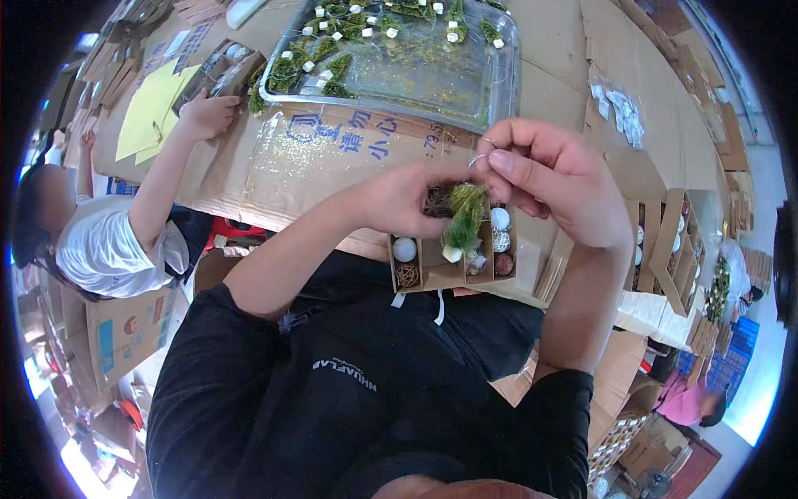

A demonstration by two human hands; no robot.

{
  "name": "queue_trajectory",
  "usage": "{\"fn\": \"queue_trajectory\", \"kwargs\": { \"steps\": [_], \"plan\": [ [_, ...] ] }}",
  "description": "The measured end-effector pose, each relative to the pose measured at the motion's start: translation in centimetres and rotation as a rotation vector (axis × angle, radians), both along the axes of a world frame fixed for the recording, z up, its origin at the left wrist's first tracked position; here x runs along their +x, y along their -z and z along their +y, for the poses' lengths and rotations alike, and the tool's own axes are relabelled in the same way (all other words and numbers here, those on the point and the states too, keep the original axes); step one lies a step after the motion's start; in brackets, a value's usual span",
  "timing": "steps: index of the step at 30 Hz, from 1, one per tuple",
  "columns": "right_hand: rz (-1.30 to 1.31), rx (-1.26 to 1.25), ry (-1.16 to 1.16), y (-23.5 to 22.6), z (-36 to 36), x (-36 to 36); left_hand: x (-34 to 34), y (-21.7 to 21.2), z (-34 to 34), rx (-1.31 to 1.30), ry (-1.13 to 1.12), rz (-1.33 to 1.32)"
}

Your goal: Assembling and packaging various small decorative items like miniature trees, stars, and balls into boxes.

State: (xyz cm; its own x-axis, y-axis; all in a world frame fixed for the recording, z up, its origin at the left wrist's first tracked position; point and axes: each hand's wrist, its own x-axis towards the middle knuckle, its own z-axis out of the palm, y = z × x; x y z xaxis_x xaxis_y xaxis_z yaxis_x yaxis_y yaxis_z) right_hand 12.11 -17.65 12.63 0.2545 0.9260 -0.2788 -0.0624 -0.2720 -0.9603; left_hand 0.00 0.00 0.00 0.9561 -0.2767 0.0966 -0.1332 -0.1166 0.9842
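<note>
Small compartmented cardboard box (453, 262) at frame centre holding white, wicker and reddish balls, left hand (407, 200) fingers pinching a green tuft (464, 218) above it, right hand (553, 179) fingers pinching thin wire, clear tray (499, 87) of green tufts on the worktop (573, 50) at top.

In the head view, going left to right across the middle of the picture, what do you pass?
Co-worker in a white shirt → left hand → small green tree held over the compartmented cardboard box → right hand → open cardboard boxes with ornaments.
</note>
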Motion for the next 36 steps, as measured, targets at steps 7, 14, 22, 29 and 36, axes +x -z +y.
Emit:
{"fn": "queue_trajectory", "kwargs": {
  "steps": [7,14,22,29,36],
  "plan": [
    [0.23,0.137,0.205,2.4,-0.2,-5.0,-2.9,0.0,0.3,-0.063,0.062,0.038],
    [0.16,0.123,0.245,4.1,-0.4,-5.4,-2.3,2.3,-1.1,-0.076,-0.041,-0.086],
    [-0.698,0.163,0.325,3.9,-3.7,-3.6,-3.4,4.0,-5.1,-0.957,0.14,0.412],
    [-1.177,0.16,0.388,11.7,-6.7,-11.9,-4.4,2.0,-6.7,-1.071,-0.28,0.767],
    [-0.786,-0.062,0.724,11.6,-7.0,-14.6,-5.4,3.5,-8.5,-0.448,-0.468,0.421]
  ]
}}
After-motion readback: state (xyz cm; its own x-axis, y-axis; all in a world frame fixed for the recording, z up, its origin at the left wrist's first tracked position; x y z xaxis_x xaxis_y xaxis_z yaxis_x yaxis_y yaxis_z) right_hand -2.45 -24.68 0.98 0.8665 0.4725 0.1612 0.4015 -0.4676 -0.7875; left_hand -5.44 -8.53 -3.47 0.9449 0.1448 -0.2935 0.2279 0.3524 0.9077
